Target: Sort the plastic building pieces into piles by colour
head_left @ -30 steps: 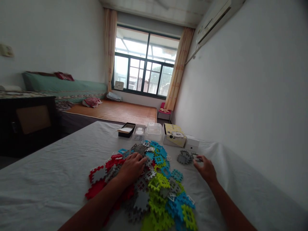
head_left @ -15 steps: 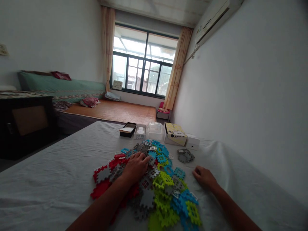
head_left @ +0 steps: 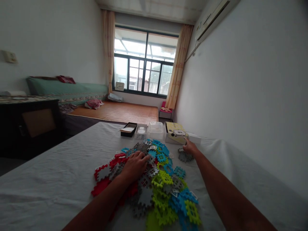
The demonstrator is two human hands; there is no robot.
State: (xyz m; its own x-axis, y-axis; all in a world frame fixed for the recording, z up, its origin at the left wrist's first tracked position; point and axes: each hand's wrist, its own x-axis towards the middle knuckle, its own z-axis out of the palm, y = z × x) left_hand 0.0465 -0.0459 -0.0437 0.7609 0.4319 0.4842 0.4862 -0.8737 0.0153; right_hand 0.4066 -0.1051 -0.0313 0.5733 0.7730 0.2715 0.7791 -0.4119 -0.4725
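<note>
My left hand point(head_left: 136, 165) lies on the pile of plastic interlocking pieces, fingers stretched over grey ones, with red pieces point(head_left: 101, 186) to its left. Lime green pieces point(head_left: 166, 178) and blue pieces point(head_left: 179, 202) spread to its right and toward me. At the far right, my right hand point(head_left: 191, 148) reaches over a small separate heap of grey pieces point(head_left: 185, 156). Its index finger points at the lower right corner of a yellow cartoon box point(head_left: 176, 132); whether it touches is unclear. Nothing shows between thumb and index finger.
Along the table's far edge stand a black open box point(head_left: 128, 130), a small white box point(head_left: 141, 131), a clear plastic container point(head_left: 156, 129) and another white box point(head_left: 194, 138). A white cloth point(head_left: 60, 163) covers the table. Behind it is a bed point(head_left: 120, 110); a wall rises at right.
My right hand has moved forward and left from the cloth to above the small grey heap, its index finger now extended. My left hand stays on the pile. The view has shifted slightly.
</note>
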